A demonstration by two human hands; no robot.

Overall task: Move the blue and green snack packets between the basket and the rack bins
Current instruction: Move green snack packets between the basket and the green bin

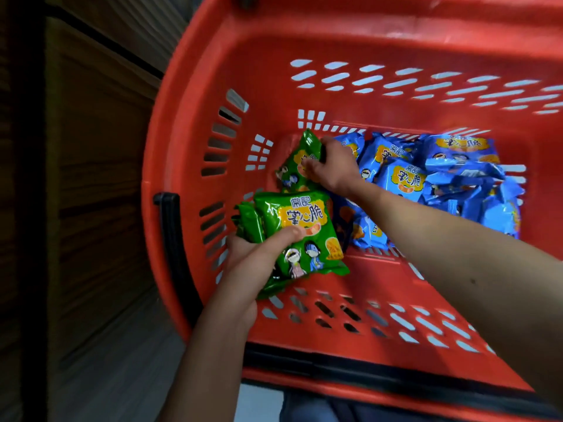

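A red plastic basket (350, 44) fills the view from above. My left hand (259, 260) grips a stack of green snack packets (292, 220) near the basket's left wall, thumb across the top one. Deeper in the basket, my right hand (332, 166) pinches another green snack packet (300, 162) that stands tilted on the floor. Several blue snack packets (451, 181) lie heaped on the basket floor to the right of that hand and under my right forearm.
The basket's black handle (172, 239) hangs along its left rim. Dark wooden boards (100, 178) lie to the left of the basket. The near part of the basket floor (380, 278) is bare. No rack bins are in view.
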